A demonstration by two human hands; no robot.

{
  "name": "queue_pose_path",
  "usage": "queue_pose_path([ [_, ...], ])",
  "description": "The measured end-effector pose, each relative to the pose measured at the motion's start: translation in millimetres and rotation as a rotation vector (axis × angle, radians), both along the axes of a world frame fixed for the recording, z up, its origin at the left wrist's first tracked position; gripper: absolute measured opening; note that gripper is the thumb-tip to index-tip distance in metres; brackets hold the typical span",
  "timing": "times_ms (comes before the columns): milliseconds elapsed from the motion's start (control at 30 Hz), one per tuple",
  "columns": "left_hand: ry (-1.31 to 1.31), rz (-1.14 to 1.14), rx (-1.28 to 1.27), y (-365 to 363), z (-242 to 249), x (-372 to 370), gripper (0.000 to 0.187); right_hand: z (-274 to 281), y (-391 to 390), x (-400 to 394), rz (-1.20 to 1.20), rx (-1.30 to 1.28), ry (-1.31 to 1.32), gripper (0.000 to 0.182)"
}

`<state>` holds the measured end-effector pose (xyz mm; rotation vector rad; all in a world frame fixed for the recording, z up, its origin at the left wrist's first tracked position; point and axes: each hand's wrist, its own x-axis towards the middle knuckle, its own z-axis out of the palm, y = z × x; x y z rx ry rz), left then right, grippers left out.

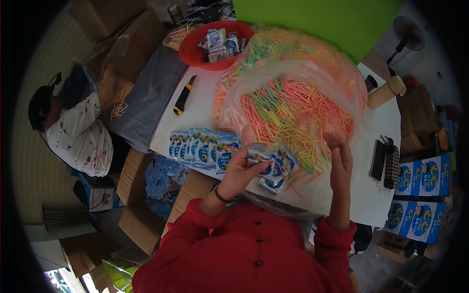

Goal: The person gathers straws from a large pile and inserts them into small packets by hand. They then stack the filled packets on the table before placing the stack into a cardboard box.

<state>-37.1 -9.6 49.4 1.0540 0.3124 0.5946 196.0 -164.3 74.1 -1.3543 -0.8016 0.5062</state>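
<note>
My left hand [239, 173] is closed on a small blue-and-white printed packet [260, 154], with the thumb across its front. More packets [273, 181] lie just beside and under that hand, partly covered by it. To their left, a row of overlapping blue-and-white packets [200, 146] rests on the white table [205, 88]. My right hand [341, 161] is raised at the near edge of a heap of thin pink, yellow and green sticks [293, 112]. Its fingers are stretched out and nothing shows in them. The heap lies in a large clear plastic bag [232, 110].
A red bowl [190, 51] of packets and a yellow-black utility knife [183, 99] sit at the far left. At right are a phone [377, 160], a cardboard tube [386, 93] and printed boxes [415, 219]. Another person [80, 132] handles sticks on the left; an open carton [132, 180] stands below.
</note>
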Motion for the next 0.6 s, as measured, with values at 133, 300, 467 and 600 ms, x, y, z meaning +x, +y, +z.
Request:
queue_pose_path([
  [133, 0.329, 0.302, 0.113, 18.1, 1.2, -31.0, 0.047, -17.2, -38.9, 29.4, -0.174, -0.107, -0.024, 0.026],
  [300, 0.792, 0.794, 1.414, 34.3, -13.3, -26.8, 0.055, -13.8, -38.3, 24.3, -0.115, -0.585, -0.687, 0.036],
  [467, 0.658, 0.556, 1.488, 6.0, 0.6, 5.9, 0.048, -25.4, -4.4, 0.8, -0.027, -0.674, -1.121, 0.06],
  [600, 0.734, 0.157, 1.362, -3.0, -19.9, 40.7, 0.042, -38.1, 21.3, -3.5, 0.01, -0.94, -1.079, 0.051],
])
